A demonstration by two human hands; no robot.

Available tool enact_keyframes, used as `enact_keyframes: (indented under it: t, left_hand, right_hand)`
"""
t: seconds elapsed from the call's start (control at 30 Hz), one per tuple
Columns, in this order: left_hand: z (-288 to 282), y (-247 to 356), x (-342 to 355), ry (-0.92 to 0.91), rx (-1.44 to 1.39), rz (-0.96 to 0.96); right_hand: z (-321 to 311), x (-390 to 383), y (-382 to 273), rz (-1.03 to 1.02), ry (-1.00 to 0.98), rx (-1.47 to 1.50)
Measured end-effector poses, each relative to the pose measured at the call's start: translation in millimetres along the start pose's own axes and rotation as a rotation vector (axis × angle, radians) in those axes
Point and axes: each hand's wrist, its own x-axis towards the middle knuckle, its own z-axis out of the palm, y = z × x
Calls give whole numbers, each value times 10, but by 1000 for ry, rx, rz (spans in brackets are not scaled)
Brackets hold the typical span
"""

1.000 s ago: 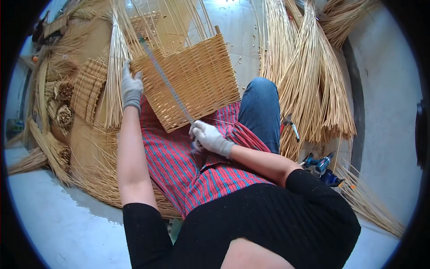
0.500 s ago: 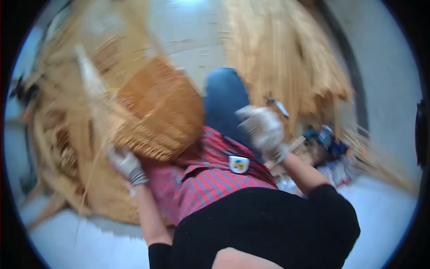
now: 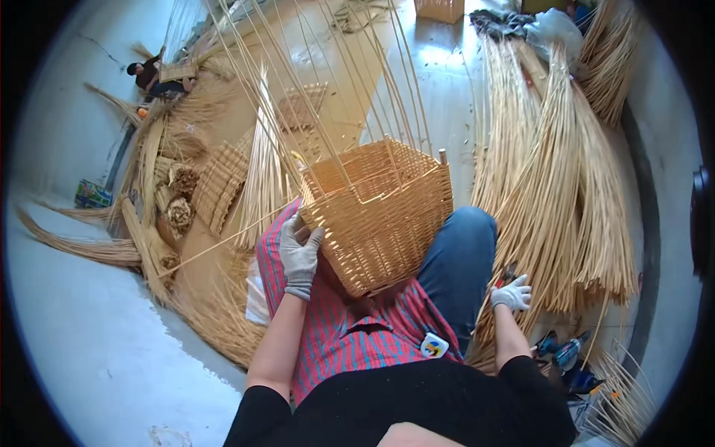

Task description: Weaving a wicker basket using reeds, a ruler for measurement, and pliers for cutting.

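Observation:
A woven basket [image 3: 383,231] with tall upright canes sits over my lap, its rim up and the inside showing. Gloved in grey, my left hand [image 3: 299,253] grips its left side near the lower corner. My right hand [image 3: 512,296] is beside my right knee with fingers spread, over a red-handled cutting tool [image 3: 503,276] partly hidden behind it. A white tape measure [image 3: 433,344] rests on the checked cloth [image 3: 357,343] across my lap.
Cane bundles [image 3: 558,194] lie at right, with power drills [image 3: 567,354] below them. Woven mats [image 3: 220,182] and rolled bundles [image 3: 182,212] spread leftward. Another person [image 3: 153,74] sits at upper left. A box-shaped basket [image 3: 439,9] stands at the far top.
The extended tape measure that my right hand held across the weave now lies retracted on my lap. The basket has turned, showing its opening. My right hand has moved out to the right.

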Motion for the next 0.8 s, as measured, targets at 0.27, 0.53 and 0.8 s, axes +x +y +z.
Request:
enact_keyframes:
  t: [0.27,0.53,0.8]
  left_hand:
    - [285,150,156,-8,-7,100]
    - [223,60,363,87,161,301]
    - [453,323,226,9,190,356]
  right_hand:
    - [-76,-396,-3,58,-47,55]
    - [185,-119,309,-171,-41,360]
    - [711,340,980,-77,-720,1906]
